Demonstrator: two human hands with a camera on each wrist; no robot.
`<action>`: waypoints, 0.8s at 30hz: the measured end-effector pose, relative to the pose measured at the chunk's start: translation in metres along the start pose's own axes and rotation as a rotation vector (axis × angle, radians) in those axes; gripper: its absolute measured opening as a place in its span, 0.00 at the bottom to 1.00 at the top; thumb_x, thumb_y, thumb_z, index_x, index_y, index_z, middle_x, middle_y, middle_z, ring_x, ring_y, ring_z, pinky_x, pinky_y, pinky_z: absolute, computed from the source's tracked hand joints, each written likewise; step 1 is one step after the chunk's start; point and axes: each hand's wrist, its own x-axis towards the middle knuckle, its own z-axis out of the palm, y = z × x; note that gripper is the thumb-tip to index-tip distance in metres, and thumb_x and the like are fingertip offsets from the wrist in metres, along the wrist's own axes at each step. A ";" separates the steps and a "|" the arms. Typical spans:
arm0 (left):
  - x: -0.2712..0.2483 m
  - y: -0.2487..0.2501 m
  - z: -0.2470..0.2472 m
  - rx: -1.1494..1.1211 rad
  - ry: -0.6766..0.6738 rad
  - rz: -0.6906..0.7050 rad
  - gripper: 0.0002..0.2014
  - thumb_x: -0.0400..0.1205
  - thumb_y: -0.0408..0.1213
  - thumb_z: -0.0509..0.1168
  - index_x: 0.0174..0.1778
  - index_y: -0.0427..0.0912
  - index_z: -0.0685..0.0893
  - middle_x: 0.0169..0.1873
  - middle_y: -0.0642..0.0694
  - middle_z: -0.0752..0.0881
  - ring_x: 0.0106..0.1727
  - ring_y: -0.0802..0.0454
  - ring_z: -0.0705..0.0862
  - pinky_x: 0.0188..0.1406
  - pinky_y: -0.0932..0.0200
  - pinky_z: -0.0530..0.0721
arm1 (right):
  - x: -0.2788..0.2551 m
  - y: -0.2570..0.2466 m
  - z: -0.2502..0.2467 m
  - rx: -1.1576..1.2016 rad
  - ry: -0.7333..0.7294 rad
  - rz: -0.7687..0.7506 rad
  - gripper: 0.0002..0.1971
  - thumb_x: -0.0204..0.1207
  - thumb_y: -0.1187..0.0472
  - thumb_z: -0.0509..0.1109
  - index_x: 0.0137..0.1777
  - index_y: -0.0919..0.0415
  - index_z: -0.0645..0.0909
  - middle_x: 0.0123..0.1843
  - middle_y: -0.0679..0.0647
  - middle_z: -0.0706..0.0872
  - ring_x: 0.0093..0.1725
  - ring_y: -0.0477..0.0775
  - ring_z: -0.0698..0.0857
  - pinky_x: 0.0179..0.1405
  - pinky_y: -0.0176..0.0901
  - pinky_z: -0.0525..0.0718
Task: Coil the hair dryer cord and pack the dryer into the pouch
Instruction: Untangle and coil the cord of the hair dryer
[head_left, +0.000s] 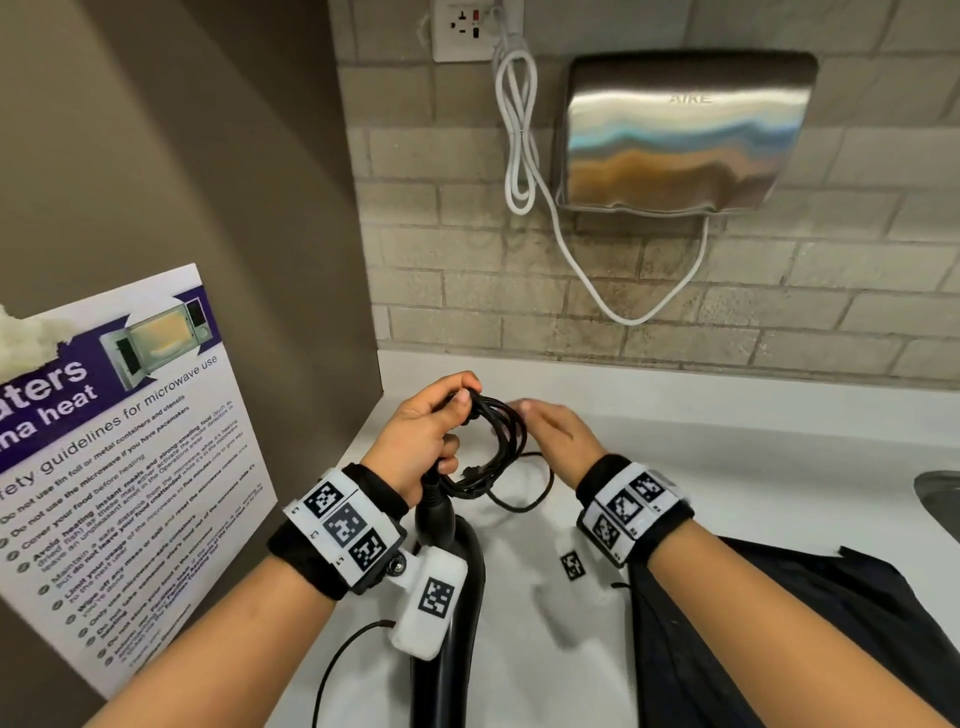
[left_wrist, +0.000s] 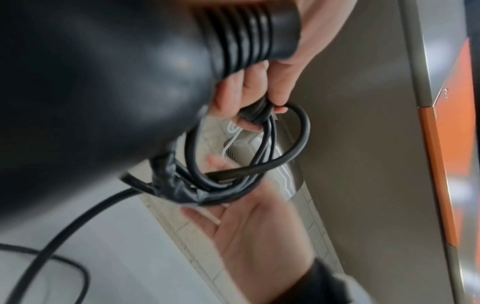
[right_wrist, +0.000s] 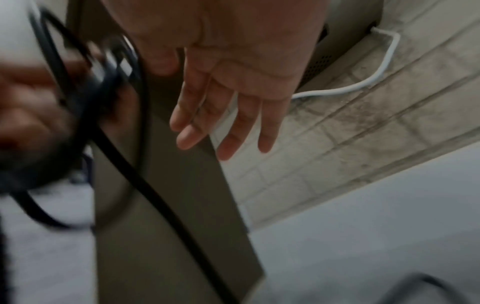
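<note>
My left hand (head_left: 431, 431) grips the end of the black hair dryer (head_left: 452, 561) and pinches a bundle of black cord coils (head_left: 501, 436) between thumb and fingers (left_wrist: 259, 111). The dryer body (left_wrist: 91, 82) fills the left wrist view, with the coil (left_wrist: 293, 144) hanging below the fingers. My right hand (head_left: 553, 434) is beside the coil on its right, flat, fingers (right_wrist: 228, 123) straight, holding nothing. A loose run of cord (head_left: 524, 505) trails onto the white counter (head_left: 753, 447). The black pouch (head_left: 789, 634) lies at the lower right.
A steel hand dryer (head_left: 685, 130) hangs on the tiled wall with its white cable (head_left: 519, 156) running to a socket (head_left: 462, 26). A microwave poster (head_left: 119, 441) covers the brown side panel at left. A sink edge (head_left: 937, 499) shows at far right.
</note>
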 end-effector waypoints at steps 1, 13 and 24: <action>0.001 -0.001 0.000 0.004 -0.004 0.007 0.11 0.85 0.36 0.55 0.42 0.51 0.79 0.25 0.56 0.72 0.17 0.61 0.56 0.15 0.69 0.58 | -0.001 -0.013 0.001 0.110 -0.068 -0.037 0.22 0.76 0.39 0.57 0.51 0.56 0.83 0.47 0.50 0.87 0.53 0.49 0.84 0.62 0.43 0.78; 0.000 0.000 -0.002 0.002 -0.008 0.034 0.10 0.85 0.35 0.55 0.44 0.51 0.80 0.21 0.61 0.75 0.16 0.62 0.59 0.14 0.69 0.59 | 0.007 -0.027 0.009 0.316 -0.290 0.052 0.23 0.60 0.47 0.80 0.40 0.59 0.70 0.30 0.46 0.86 0.33 0.44 0.88 0.37 0.40 0.86; 0.000 -0.002 0.002 -0.020 0.020 0.056 0.05 0.80 0.34 0.63 0.41 0.49 0.80 0.27 0.53 0.72 0.15 0.62 0.59 0.13 0.70 0.59 | 0.003 -0.033 0.010 0.151 -0.200 -0.013 0.09 0.69 0.65 0.70 0.39 0.57 0.71 0.35 0.53 0.81 0.36 0.48 0.84 0.45 0.52 0.80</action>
